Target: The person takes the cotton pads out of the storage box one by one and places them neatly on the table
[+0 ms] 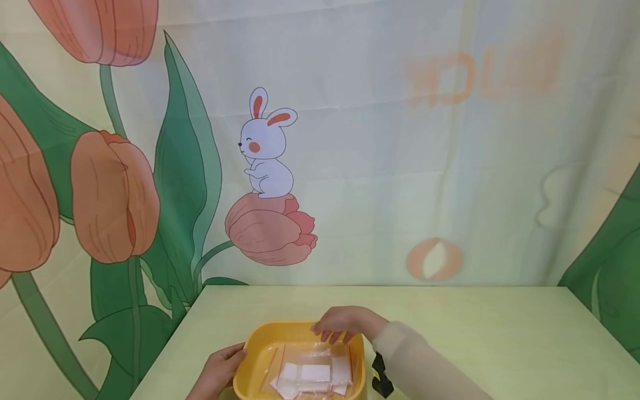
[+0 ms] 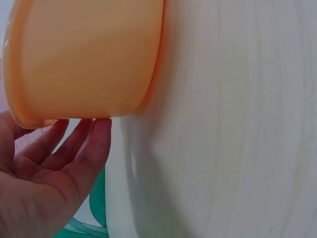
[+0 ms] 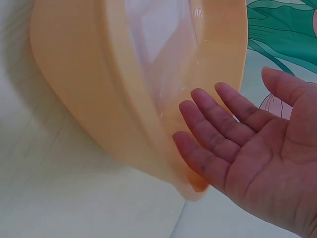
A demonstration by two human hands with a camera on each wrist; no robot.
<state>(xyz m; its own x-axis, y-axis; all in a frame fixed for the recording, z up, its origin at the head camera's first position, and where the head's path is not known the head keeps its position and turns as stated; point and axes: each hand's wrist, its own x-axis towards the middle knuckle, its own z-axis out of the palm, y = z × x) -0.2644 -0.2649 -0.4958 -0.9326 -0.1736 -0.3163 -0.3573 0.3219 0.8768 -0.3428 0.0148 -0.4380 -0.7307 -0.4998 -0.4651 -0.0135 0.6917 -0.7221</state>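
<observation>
A yellow plastic basin point(image 1: 256, 347) stands near the front of the table. Clear zip bags with white pieces point(image 1: 315, 373) lie inside it. At its left side my left hand point(image 1: 220, 369) grips the rim, thumb over the edge; in the left wrist view the fingertips point(image 2: 102, 125) press against the outer wall. Over the far right corner of the basin hovers my right hand point(image 1: 345, 322), holding nothing. The right wrist view shows its fingers point(image 3: 210, 141) spread and loosely bent, reaching in over the rim.
The pale green table point(image 1: 480, 339) extends to the right and behind the basin. A black object point(image 1: 381, 378) with a yellow patch shows beside my right sleeve. Behind the table hangs a cloth backdrop point(image 1: 360, 166) printed with tulips and a rabbit.
</observation>
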